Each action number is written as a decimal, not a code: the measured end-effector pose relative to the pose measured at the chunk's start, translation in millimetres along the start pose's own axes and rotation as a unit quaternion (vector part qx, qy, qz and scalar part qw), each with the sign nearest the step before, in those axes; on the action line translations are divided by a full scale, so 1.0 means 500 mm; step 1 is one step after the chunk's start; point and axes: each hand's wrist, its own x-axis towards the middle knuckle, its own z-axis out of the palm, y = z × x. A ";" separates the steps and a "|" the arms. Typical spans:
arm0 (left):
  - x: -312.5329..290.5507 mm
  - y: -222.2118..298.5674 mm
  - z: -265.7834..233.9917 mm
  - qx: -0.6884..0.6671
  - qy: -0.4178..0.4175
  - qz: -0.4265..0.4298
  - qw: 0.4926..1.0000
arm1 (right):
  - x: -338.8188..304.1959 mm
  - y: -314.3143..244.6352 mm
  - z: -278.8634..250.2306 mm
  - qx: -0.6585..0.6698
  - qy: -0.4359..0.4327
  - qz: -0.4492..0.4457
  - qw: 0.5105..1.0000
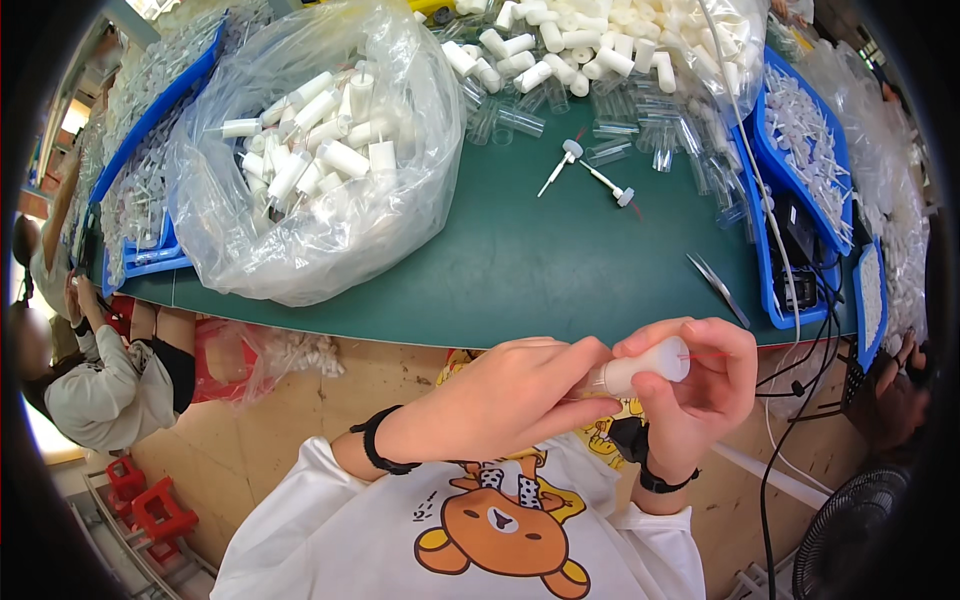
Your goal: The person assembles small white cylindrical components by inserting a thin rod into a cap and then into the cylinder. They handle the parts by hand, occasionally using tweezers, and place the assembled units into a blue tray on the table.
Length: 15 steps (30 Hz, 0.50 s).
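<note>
Just past the near table edge, my two hands share a white cylinder with a round white cap and a thin red wire at its right end. My right hand curls around the capped end, thumb and fingers against the side. The fingers of my left hand close on the other end, where a clear tube edge seems to show. Tweezers lie on the green table beyond my right hand. Farther back rest two thin white stems with round caps, one capped piece beside another.
A clear plastic bag of white cylinders stands at left. Loose white cylinders and clear tubes are heaped at the back. Blue trays of small white parts and black cables are at right. A co-worker sits at left.
</note>
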 end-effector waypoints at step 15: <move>-0.001 -0.008 0.035 0.039 0.076 -0.036 0.996 | -0.019 0.001 0.024 0.097 0.103 0.113 0.983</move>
